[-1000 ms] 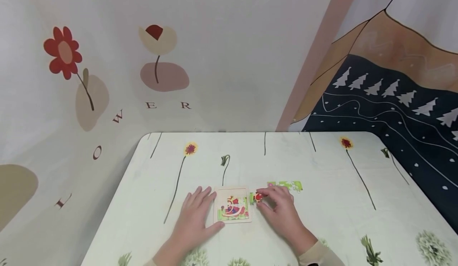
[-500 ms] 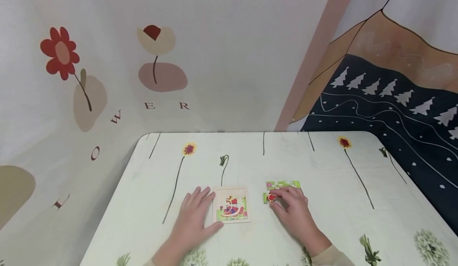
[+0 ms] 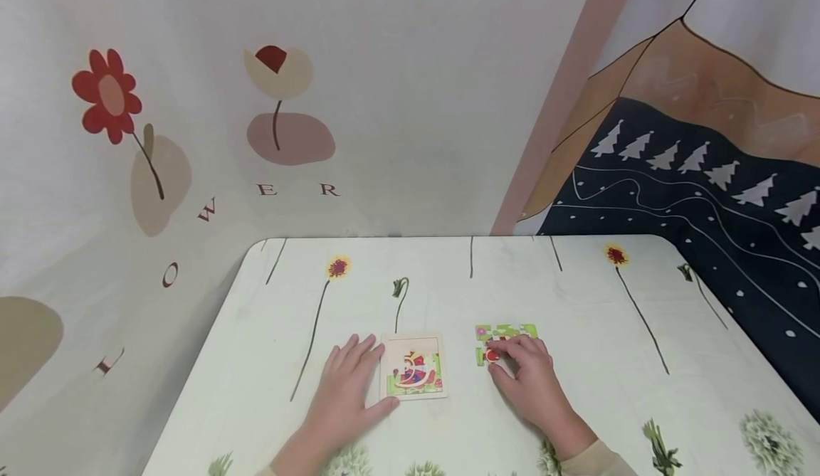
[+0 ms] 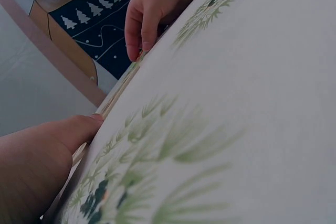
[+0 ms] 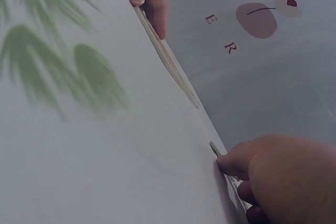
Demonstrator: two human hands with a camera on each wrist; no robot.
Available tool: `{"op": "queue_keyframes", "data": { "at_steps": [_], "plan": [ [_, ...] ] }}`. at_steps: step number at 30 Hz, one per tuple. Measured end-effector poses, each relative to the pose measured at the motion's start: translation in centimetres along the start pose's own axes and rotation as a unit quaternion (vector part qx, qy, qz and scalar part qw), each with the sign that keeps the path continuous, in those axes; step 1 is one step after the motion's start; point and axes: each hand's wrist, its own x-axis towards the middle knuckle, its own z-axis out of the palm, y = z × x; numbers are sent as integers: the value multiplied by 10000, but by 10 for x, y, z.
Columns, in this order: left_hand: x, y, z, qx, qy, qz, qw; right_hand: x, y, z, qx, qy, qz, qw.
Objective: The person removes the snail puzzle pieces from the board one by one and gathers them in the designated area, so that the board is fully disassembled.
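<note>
— While the left hand (image 3: 349, 390) is lying flat on the table (image 3: 596, 305), what is it doing to the puzzle board (image 3: 413, 366)?

— It is bracing it: fingers straight and relaxed along the board's left edge, thumb resting against the near corner, nothing gripped. The wrist views are showing that same thumb touching the thin wooden edge.

— And the right hand (image 3: 528, 383)?

— It is pinching a small red-and-green puzzle piece (image 3: 488, 354) between thumb and fingertips, holding it down on the tablecloth. The piece is sticking out just left of the fingertips.

— Where is that piece sitting relative to everything else?

— Right at the grip, touching the near edge of a green cluster of loose pieces (image 3: 506, 332), which is lying just beyond the fingers. The board is sitting well to the left of that pinch, apart from it, with bare flowered cloth between them.

— Is the piece lifted?

— I cannot tell for certain; it looks to be resting on the cloth.
</note>
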Motion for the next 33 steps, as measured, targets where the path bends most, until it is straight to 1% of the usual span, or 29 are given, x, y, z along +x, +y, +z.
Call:
{"op": "queue_keyframes", "data": {
  "at_steps": [10,14,20,25,28,33],
  "plan": [
    [0,0,1,23,-11,54,10000,0,0,-1,-63,35,203,9998],
    [0,-1,1,37,-2,64,10000,0,0,0,-49,119,85,9999],
    [-1,-1,3,25,13,24,10000,1,1,2,147,336,-77,9993],
    [-1,-2,3,47,-25,-1,10000,3,-6,8,166,557,-352,9977],
    [-1,-3,4,68,-45,6,10000,6,-13,13,110,524,-455,9975],
    [-1,-3,4,22,32,57,10000,9,-25,25,49,284,-521,9982]
  ]
}}
